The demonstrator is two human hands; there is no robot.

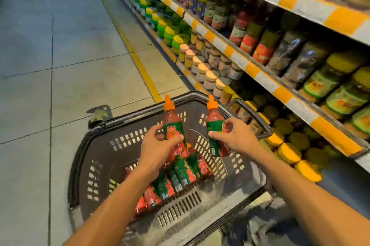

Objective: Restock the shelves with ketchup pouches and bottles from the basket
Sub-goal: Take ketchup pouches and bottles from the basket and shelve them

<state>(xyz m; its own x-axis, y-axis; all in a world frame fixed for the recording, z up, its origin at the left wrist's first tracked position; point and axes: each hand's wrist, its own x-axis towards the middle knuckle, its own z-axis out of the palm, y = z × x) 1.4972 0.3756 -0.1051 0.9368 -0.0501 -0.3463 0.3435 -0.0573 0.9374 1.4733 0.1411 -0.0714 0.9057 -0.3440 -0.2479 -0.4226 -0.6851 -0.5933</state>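
— Head camera looks down on what, exactly?

— On my two hands over a dark grey plastic basket (pixel 96 157) with slotted walls, which stands on the pale tiled floor (pixel 60 45) beside the shelves. My left hand (pixel 158 149) grips a red ketchup bottle with a green label and an orange pointed cap (pixel 172 123); my fingers (pixel 176 138) are curled around its middle. My right hand (pixel 236 137) grips a second ketchup bottle of the same kind (pixel 215 125), thumb in front and fingers behind the label.

— Are the bottles upright?

— Nearly. Both caps point up and away from me, and both bottles are held above the basket, apart from each other.

— What is inside the basket?

— More green-labelled ketchup bottles (pixel 186 169) lie on their sides in the middle, and red ketchup pouches (pixel 152 197) lie nearer to me, touching them. I cannot count them.

— And the shelves?

— To my right are metal shelves with orange and white striped edges (pixel 266 83). They carry jars with yellow lids (pixel 288 153) low down, jars with pale lids (pixel 202 69) further along, and green tubs (pixel 170 35) beyond. A yellow line (pixel 144 73) runs on the floor along the shelves.
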